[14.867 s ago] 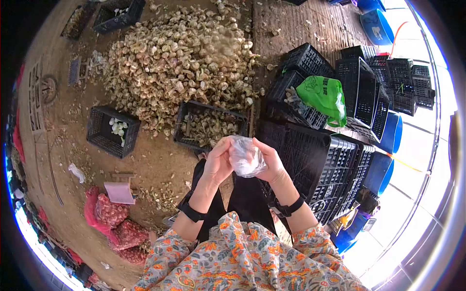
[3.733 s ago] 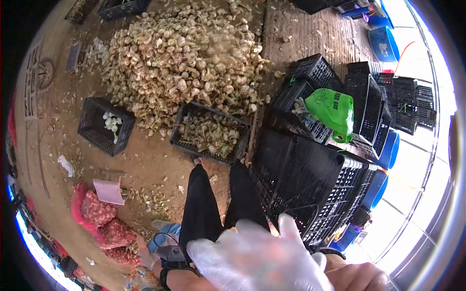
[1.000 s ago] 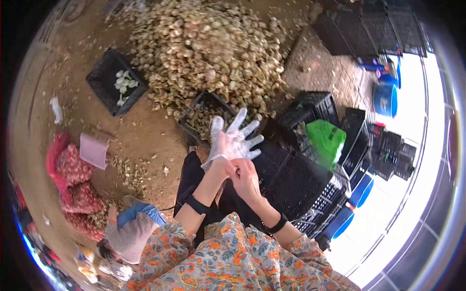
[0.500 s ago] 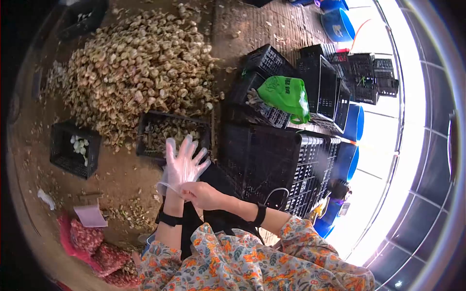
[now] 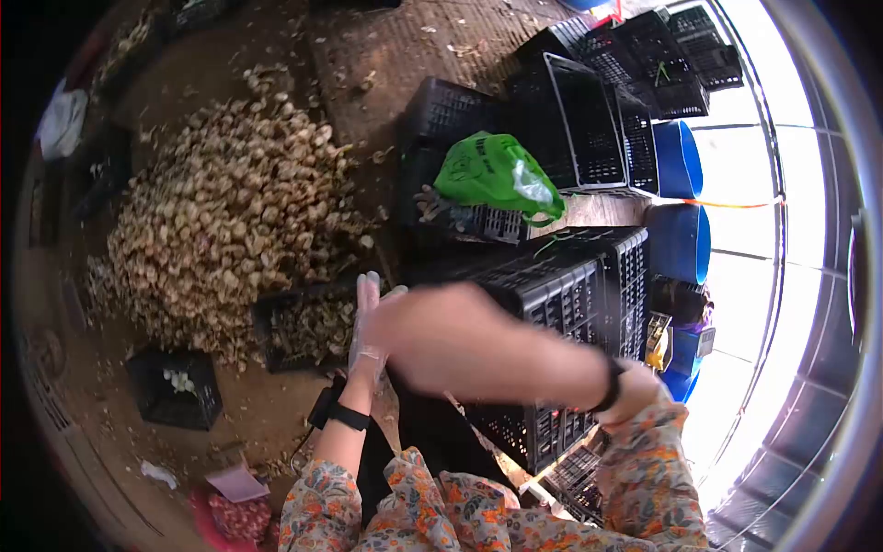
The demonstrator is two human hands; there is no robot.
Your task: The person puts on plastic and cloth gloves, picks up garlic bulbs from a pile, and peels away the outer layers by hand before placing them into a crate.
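A clear plastic glove (image 5: 362, 333) covers my left hand (image 5: 367, 302), whose visible fingers stretch out straight. Motion smears my right hand (image 5: 428, 336), bare, which passes in front of the left palm and hides part of it. Its fingers are too blurred to show whether they grip anything. Just beyond the gloved hand sits a black crate (image 5: 276, 333) with garlic bulbs and loose bits inside. A large heap of garlic bulbs (image 5: 230, 207) lies on the floor behind that crate.
Black crates (image 5: 561, 294) stand stacked close on my right. A green bag (image 5: 487, 170) rests on crates ahead, with blue barrels (image 5: 679, 244) farther right. At left are a crate (image 5: 175, 405) with a few pale pieces and a red mesh sack (image 5: 235, 520).
My right hand has moved off the glove's cuff and up across the left palm, now blurred. The left hand has turned edge-on. The view has shifted.
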